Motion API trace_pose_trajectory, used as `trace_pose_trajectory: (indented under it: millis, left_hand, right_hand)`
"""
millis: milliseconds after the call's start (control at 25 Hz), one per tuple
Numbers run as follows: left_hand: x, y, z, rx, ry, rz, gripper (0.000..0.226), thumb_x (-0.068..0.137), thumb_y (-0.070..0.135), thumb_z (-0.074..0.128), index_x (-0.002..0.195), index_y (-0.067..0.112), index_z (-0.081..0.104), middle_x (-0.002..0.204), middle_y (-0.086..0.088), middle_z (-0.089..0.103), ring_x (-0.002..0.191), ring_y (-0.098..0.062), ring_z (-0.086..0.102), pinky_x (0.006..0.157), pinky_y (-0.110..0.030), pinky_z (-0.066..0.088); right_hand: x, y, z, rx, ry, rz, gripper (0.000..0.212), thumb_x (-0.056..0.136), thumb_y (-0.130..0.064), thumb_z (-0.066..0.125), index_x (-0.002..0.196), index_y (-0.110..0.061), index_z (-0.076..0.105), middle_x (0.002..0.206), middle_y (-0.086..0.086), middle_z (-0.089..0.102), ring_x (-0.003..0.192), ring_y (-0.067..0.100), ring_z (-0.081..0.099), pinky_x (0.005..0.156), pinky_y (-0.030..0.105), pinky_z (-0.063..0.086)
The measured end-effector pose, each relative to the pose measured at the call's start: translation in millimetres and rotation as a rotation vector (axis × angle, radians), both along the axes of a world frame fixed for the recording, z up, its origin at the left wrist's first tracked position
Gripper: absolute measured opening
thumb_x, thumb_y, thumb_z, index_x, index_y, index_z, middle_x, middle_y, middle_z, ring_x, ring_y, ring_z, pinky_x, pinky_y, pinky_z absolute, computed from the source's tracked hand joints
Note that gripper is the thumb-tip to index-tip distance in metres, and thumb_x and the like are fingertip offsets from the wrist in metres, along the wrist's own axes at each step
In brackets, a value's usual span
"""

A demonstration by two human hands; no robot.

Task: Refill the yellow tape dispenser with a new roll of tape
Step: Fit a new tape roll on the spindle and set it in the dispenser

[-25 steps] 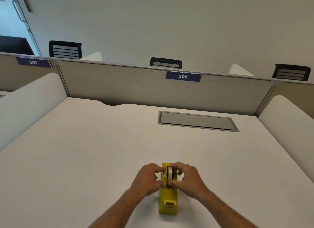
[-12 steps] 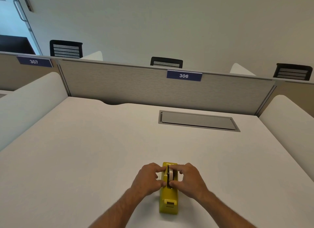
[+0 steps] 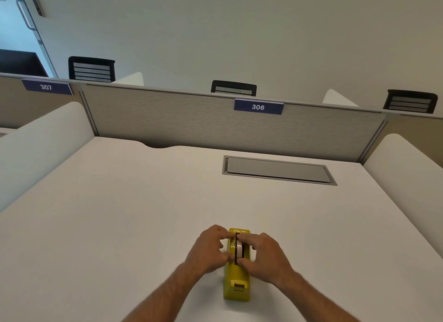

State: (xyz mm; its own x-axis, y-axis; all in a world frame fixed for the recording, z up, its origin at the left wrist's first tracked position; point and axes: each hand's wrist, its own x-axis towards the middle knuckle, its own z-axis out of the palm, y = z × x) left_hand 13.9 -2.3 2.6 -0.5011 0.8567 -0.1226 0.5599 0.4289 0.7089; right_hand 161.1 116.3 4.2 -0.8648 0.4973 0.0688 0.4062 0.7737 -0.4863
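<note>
- Tape roll (image 3: 239, 249): mostly hidden between both hands' fingers and the dispenser (image 3: 236, 285) walls.
- Both forearms: cut off at bottom edge.
- Desk (image 3: 119, 225): near edge out of frame.

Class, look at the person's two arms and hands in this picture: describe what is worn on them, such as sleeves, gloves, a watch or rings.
Nothing is worn. The left hand and right hand are bare, with no gloves, and no rings show. Both forearms are uncovered down to the picture's bottom edge: no sleeves, watch or bracelet in view.
</note>
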Motion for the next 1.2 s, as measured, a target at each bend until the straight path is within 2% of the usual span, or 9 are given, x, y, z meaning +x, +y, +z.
trace_pose_trajectory:
  millis: [280,560,800,1040,1200]
  left_hand:
    - [3.3,2.3,-2.2,0.003,0.005,-0.014,0.059,0.076,0.038,0.082,0.131,0.033,0.062,0.134,0.009,0.051,0.096,-0.008,0.056,0.078,-0.011,0.044]
    - [3.3,2.2,0.5,-0.001,-0.012,-0.024,0.061,0.07,0.036,0.086,0.127,0.032,0.066,0.138,0.01,0.048,0.099,-0.007,0.056,0.081,-0.017,0.047]
    - [3.7,2.4,-0.1,-0.001,0.009,-0.031,0.059,0.069,0.036,0.087,0.124,0.033,0.066,0.138,0.009,0.048,0.099,-0.008,0.056,0.081,-0.018,0.048]
    - [2.3,3.8,0.7,0.006,0.017,-0.037,0.055,0.068,0.036,0.088,0.119,0.034,0.068,0.135,0.01,0.049,0.098,-0.007,0.056,0.077,-0.014,0.046]
    - [3.5,4.7,1.8,0.005,0.032,-0.034,0.055,0.069,0.037,0.087,0.12,0.032,0.067,0.137,0.009,0.049,0.101,-0.01,0.056,0.081,-0.017,0.05]
  right_hand:
    - [1.5,-3.1,1.7,0.053,0.016,0.023,0.057,0.075,-0.055,0.056,0.13,-0.04,0.057,0.122,-0.023,0.066,0.088,0.003,0.05,0.08,0.018,0.045]
    - [1.2,-0.7,7.3,0.096,0.05,0.048,0.044,0.076,-0.061,0.053,0.113,-0.041,0.068,0.092,-0.018,0.073,0.076,0.006,0.047,0.069,0.024,0.048]
    - [-0.5,-0.5,11.4,0.093,0.091,0.053,0.024,0.087,-0.038,0.056,0.096,-0.032,0.077,0.085,-0.013,0.077,0.077,0.01,0.056,0.067,0.03,0.052]
    - [-1.5,1.4,12.7,0.078,0.064,0.09,0.035,0.078,-0.053,0.056,0.098,-0.031,0.074,0.082,-0.011,0.074,0.076,0.011,0.054,0.066,0.031,0.052]
    - [-2.2,5.1,10.4,0.058,0.08,0.07,0.021,0.084,-0.037,0.058,0.092,-0.031,0.077,0.083,-0.012,0.077,0.077,0.011,0.056,0.068,0.033,0.053]
